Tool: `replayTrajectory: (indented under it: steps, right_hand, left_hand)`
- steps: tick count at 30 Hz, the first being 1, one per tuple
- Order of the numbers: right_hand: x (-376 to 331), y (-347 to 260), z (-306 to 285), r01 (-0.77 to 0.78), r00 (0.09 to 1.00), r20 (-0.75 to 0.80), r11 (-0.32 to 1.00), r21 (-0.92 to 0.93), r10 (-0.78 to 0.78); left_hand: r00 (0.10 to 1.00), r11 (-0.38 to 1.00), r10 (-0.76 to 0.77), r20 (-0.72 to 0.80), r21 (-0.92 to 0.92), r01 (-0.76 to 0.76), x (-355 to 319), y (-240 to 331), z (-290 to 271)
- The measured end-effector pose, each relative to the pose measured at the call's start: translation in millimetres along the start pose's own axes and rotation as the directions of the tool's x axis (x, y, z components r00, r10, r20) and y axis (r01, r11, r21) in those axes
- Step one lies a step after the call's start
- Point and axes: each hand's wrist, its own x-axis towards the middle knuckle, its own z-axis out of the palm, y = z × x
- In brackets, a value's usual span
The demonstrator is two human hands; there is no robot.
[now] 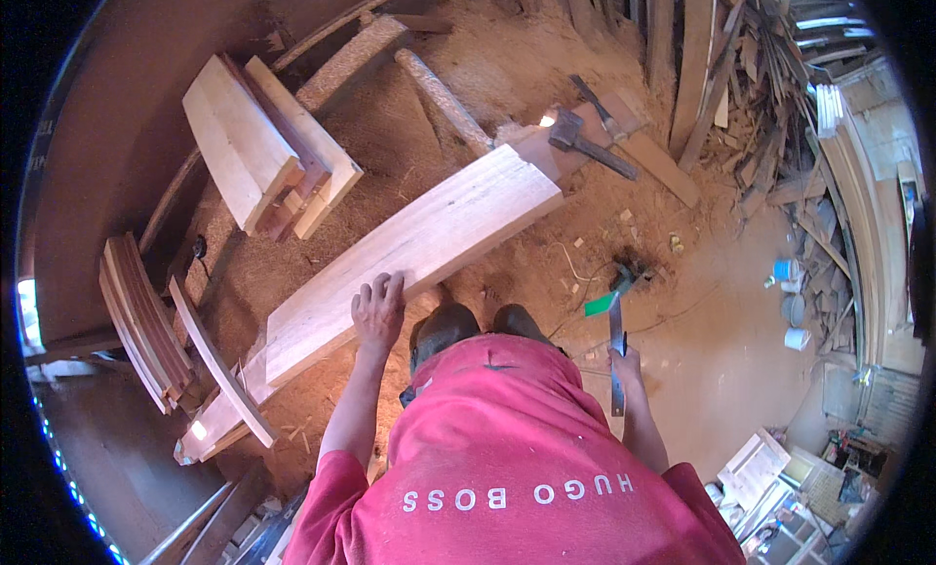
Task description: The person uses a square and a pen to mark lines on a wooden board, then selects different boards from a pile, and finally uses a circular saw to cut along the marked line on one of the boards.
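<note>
A long, pale, thick wooden board [419, 243] lies slantwise in front of me, from lower left to upper right. On its near edge rests my left hand [378, 307], fingers bent over the top face and gripping nothing. My right hand [627, 363], off to the right and away from the board, is closed round a try square [615, 321] with a green stock and a metal blade. A thin dark stick, perhaps a pencil, shows by those fingers. Past the board's far right end lie a dark mallet [575, 136] and a chisel-like tool [597, 107].
Stacked planks [239, 141] stand at the upper left, more boards [146, 321] at the far left. A narrow strip [219, 360] leans near the board's left end. Sawdust covers the floor [721, 341]. Scrap wood [760, 87] and small buckets [795, 307] line the right side.
</note>
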Motion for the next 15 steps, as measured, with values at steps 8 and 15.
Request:
replayTrajectory:
  steps: [8,15]
  right_hand:
    - [7.3,62.0,9.7,-0.071,0.997,-0.002,0.996,0.048,0.071]
    - [-13.1,47.2,24.0,-0.109,0.994,0.017,0.992,0.061,0.109]
  left_hand:
    - [0.994,0.994,0.089,0.057,-0.067,-0.085,12.2,-9.8,0.2]
    - [0.991,0.994,0.097,0.097,-0.05,-0.093,-7.4,0.6,19.2]
